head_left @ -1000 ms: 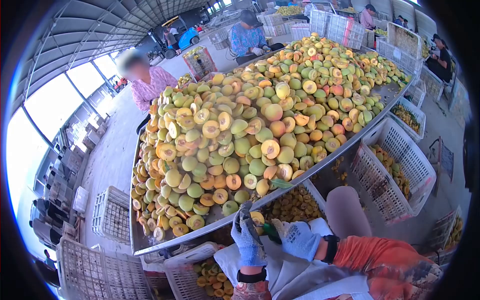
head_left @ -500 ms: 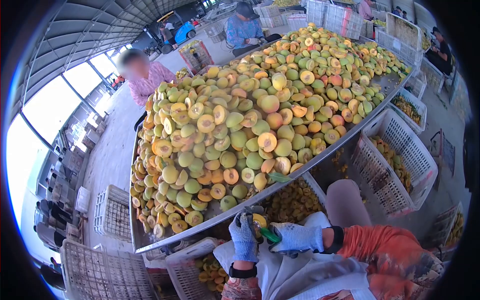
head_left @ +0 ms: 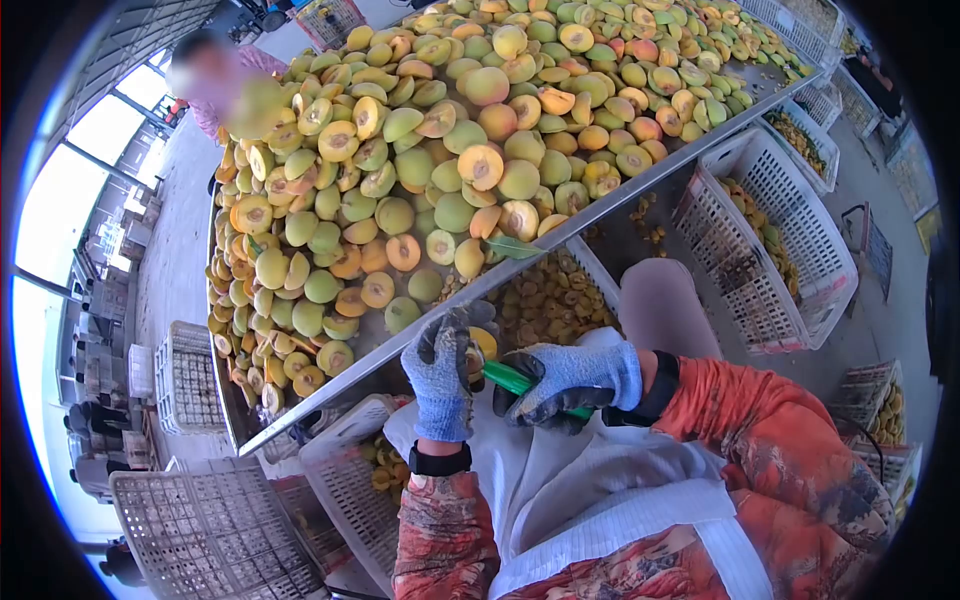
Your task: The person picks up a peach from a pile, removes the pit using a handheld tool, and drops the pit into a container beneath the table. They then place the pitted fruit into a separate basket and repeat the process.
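Note:
My left hand (head_left: 438, 372), in a blue-grey glove with a dark palm, is closed around a cut peach half (head_left: 482, 343) near the table's front edge. My right hand (head_left: 575, 380), gloved the same way, grips a green-handled tool (head_left: 510, 377). The tool's front end meets the peach half; its working tip is too small to make out. Just beyond my hands, whole and halved peaches (head_left: 430, 205) are heaped on a metal-rimmed table (head_left: 590, 212).
Under the rim a container holds brownish fruit pieces (head_left: 550, 300). White plastic crates stand at right (head_left: 812, 255), lower left (head_left: 205, 530) and left (head_left: 190, 385). Another crate (head_left: 335, 455) with fruit sits beside my left forearm. A person (head_left: 215, 90) is across the table.
The view has tilted down and shifted, so the peach heap sits higher in the picture and more of my sleeves shows. Both hands stay together at the peach half, the green handle now more exposed.

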A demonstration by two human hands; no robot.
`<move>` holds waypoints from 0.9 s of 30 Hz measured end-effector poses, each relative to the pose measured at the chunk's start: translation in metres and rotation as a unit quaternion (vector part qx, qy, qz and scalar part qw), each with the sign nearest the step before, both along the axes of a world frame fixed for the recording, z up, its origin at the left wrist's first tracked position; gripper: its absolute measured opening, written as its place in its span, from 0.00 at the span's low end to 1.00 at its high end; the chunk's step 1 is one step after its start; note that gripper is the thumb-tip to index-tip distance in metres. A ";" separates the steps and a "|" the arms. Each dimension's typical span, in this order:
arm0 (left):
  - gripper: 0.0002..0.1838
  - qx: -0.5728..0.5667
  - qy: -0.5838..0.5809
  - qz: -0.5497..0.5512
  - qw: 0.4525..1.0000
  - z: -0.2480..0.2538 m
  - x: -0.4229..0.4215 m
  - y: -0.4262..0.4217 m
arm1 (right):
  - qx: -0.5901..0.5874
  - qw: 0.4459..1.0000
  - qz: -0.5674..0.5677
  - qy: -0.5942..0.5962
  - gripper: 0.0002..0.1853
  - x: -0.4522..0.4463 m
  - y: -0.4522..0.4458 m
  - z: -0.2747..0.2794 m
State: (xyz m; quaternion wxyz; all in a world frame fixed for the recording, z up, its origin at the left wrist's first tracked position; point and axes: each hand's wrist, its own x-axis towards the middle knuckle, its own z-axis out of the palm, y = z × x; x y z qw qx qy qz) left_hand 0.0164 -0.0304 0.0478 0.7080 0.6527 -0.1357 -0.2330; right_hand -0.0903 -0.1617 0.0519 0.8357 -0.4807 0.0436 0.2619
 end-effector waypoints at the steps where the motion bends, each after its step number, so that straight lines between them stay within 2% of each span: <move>1: 0.10 0.013 0.013 -0.012 1.000 0.000 0.005 -0.005 | 0.008 1.000 -0.005 -0.002 0.10 0.002 -0.002 -0.001; 2: 0.10 0.016 0.015 -0.015 1.000 -0.004 0.007 -0.010 | 0.011 1.000 -0.008 0.000 0.10 0.004 0.000 -0.009; 3: 0.11 0.041 0.027 -0.022 0.999 -0.009 0.008 -0.012 | -0.159 0.985 -0.028 -0.057 0.11 0.006 0.004 -0.021; 4: 0.12 0.065 0.038 -0.027 0.997 -0.013 0.008 -0.013 | -0.326 0.938 -0.045 -0.112 0.13 0.006 0.007 -0.028; 5: 0.12 0.068 0.038 -0.029 0.997 -0.014 0.006 -0.013 | -0.323 0.939 -0.048 -0.111 0.13 0.005 0.009 -0.025; 7: 0.15 0.013 0.023 0.026 0.999 -0.016 0.002 -0.018 | -0.178 0.982 -0.062 -0.024 0.13 0.002 0.006 -0.013; 8: 0.16 -0.013 0.018 0.054 0.998 -0.019 0.000 -0.019 | 0.001 0.998 -0.055 0.017 0.13 0.000 0.000 -0.011; 9: 0.16 -0.012 0.018 0.055 0.998 -0.017 0.001 -0.020 | 0.002 0.998 -0.054 0.018 0.13 0.000 -0.001 -0.013; 11: 0.18 -0.066 0.135 0.029 0.988 -0.010 0.006 -0.024 | 0.120 0.989 -0.088 -0.006 0.15 0.002 -0.001 -0.015; 12: 0.20 -0.054 0.148 0.017 0.987 -0.009 0.009 -0.025 | 0.157 0.983 -0.090 -0.018 0.16 0.002 -0.003 -0.027; 13: 0.20 -0.054 0.147 0.017 0.988 -0.010 0.010 -0.027 | 0.156 0.983 -0.090 -0.020 0.16 0.004 -0.004 -0.033; 15: 0.20 -0.080 0.259 0.003 0.963 -0.013 0.010 -0.031 | 0.140 0.986 -0.087 -0.016 0.16 0.003 -0.006 -0.036; 16: 0.20 -0.081 0.259 0.002 0.962 -0.017 0.013 -0.033 | 0.138 0.986 -0.087 -0.016 0.16 0.003 -0.008 -0.034; 17: 0.20 -0.079 0.278 -0.004 0.957 -0.024 0.017 -0.033 | -0.060 0.992 -0.093 -0.065 0.18 0.004 -0.008 -0.022; 18: 0.20 -0.076 0.296 -0.009 0.952 -0.030 0.021 -0.032 | -0.255 0.956 -0.095 -0.111 0.20 0.005 -0.008 -0.016; 19: 0.20 -0.076 0.296 -0.009 0.952 -0.034 0.025 -0.032 | -0.254 0.956 -0.095 -0.112 0.20 0.005 -0.006 -0.023; 21: 0.20 -0.062 0.321 -0.042 0.944 -0.037 0.030 -0.032 | -0.506 0.829 -0.145 -0.191 0.18 0.007 -0.001 -0.037; 22: 0.20 -0.063 0.319 -0.042 0.945 -0.037 0.032 -0.033 | -0.569 0.789 -0.120 -0.198 0.15 0.006 -0.003 -0.040; 23: 0.20 -0.070 0.329 -0.037 0.941 -0.034 0.034 -0.035 | -0.568 0.789 -0.120 -0.200 0.15 0.007 -0.007 -0.036; 25: 0.20 -0.077 0.338 -0.033 0.937 -0.033 0.039 -0.038 | -0.635 0.726 -0.089 -0.248 0.13 0.008 -0.018 -0.027; 26: 0.21 -0.120 0.330 -0.034 0.936 -0.029 0.042 -0.042 | -0.637 0.724 -0.091 -0.249 0.13 0.009 -0.023 -0.026; 27: 0.22 -0.164 0.320 -0.035 0.932 -0.024 0.045 -0.047 | -0.648 0.686 -0.102 -0.315 0.12 0.010 -0.028 -0.026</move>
